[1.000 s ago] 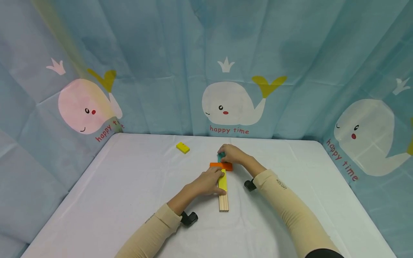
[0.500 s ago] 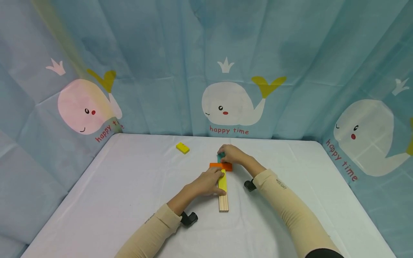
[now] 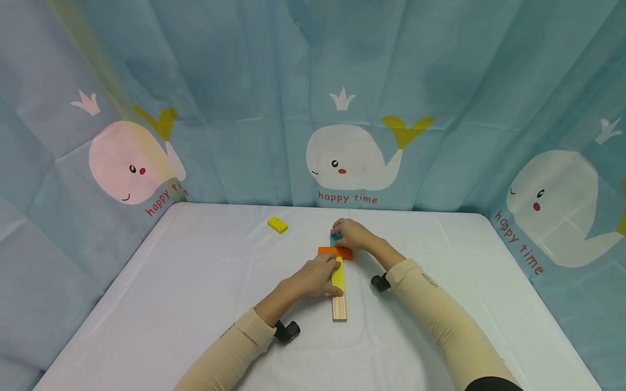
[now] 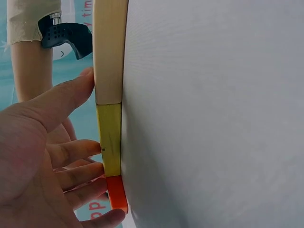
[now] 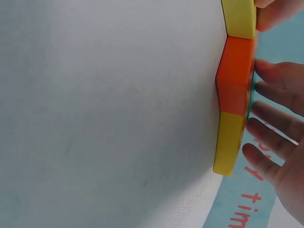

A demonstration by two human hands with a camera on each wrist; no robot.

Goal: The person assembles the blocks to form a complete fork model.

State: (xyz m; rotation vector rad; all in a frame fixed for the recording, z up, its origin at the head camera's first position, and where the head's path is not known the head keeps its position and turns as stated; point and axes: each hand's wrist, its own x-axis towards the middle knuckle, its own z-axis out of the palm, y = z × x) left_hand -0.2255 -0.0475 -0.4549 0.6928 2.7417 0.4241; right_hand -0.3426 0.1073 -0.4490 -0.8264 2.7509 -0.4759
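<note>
A wooden block [image 3: 339, 309], a yellow block [image 3: 337, 278] and a crosswise orange block [image 3: 342, 253] lie end to end in a line on the white table. My left hand [image 3: 314, 276] rests along them from the left. Its fingers are spread, thumb by the wooden block, other fingertips at the yellow and orange ones. Past the orange block is a teal block [image 3: 335, 239], held between the thumb and fingertips of my right hand [image 3: 353, 233]. A second yellow block [image 5: 229, 145] shows beyond the orange one in the right wrist view, under those fingers.
One loose yellow block [image 3: 277, 224] lies at the back, left of the line. The white table [image 3: 205, 304] ends against a blue curtain [image 3: 244, 108] with whale prints. Each wrist carries a black camera [image 3: 287, 331].
</note>
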